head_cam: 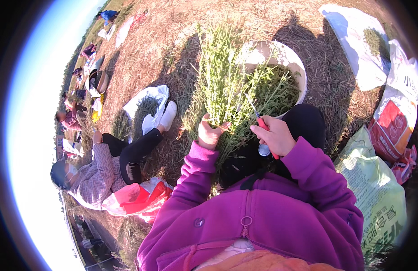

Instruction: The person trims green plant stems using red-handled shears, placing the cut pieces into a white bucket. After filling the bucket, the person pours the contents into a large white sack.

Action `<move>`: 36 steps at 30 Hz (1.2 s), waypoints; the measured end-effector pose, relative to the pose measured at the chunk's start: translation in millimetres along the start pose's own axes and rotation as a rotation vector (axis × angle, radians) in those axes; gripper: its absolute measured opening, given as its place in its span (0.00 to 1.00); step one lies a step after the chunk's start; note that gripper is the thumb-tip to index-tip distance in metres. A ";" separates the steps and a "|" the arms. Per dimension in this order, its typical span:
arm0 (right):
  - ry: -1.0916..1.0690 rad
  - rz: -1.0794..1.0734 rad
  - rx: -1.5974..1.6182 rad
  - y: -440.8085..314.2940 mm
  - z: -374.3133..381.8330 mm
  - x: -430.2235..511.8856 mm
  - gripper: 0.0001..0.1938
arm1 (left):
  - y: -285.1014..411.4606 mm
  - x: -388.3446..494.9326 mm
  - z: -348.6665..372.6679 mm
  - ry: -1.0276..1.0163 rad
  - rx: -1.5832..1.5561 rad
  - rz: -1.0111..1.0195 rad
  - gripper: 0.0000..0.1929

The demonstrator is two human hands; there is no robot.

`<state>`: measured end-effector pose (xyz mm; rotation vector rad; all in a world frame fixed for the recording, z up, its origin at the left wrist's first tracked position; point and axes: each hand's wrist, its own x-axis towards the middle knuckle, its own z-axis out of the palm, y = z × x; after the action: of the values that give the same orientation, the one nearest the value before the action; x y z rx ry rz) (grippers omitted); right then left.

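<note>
My left hand (pixel 210 132) grips the lower stems of a tall bunch of green leafy plants (pixel 217 81), its thumb pressed toward the stalks. My right hand (pixel 276 135) is closed around a red-handled cutting tool (pixel 262 124), probably scissors or snips. Its thin metal blade points up and left, close to the stems on the bunch's right side. Just beyond my knees stands a white tub (pixel 298 64), partly filled with cut green sprigs (pixel 276 84). Some stems of the bunch lean over the tub's near left side. A round silvery object (pixel 264 150) shows below my right hand.
To my left a person (pixel 97 166) sits by a white bag (pixel 156 93) of plants. At right lie a green printed sack (pixel 375 193), a red-and-white sack (pixel 395 122) and a white sheet (pixel 354 44) with cuttings on it. Dry straw covers the ground (pixel 181 30); several people work farther off.
</note>
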<state>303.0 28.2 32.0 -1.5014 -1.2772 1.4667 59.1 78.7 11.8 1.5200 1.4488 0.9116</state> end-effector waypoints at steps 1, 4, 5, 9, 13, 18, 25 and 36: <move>-0.006 0.030 -0.048 1.5 0.4 3.2 0.22 | -0.8 0.5 -0.2 0.001 0.025 0.016 0.29; -0.039 0.083 -0.049 11.0 -0.1 15.9 0.24 | 6.1 -0.7 2.4 0.012 0.139 0.081 0.28; -0.057 0.107 -0.018 12.2 -0.3 18.9 0.24 | 10.7 -1.9 5.0 0.008 0.052 0.065 0.28; -0.127 0.221 0.130 2.7 0.3 30.2 0.24 | 14.6 -5.2 8.9 -0.014 -0.100 0.054 0.29; -0.186 0.302 0.269 3.7 -2.9 42.3 0.23 | -7.2 0.6 6.2 -0.001 0.047 0.172 0.30; -0.234 0.242 0.235 4.8 -8.0 48.2 0.23 | 14.2 -3.6 9.2 0.022 -0.033 0.061 0.30; -0.127 0.182 0.133 -5.4 -10.4 43.4 0.21 | -8.3 6.4 3.6 -0.030 -0.051 -0.015 0.27; 0.031 0.022 -0.227 4.9 -3.6 22.9 0.26 | -8.4 6.7 5.1 0.052 0.184 0.044 0.30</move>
<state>304.9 48.9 20.7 -1.6819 -1.4522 1.3425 61.0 84.9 1.8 1.6791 1.5783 0.8686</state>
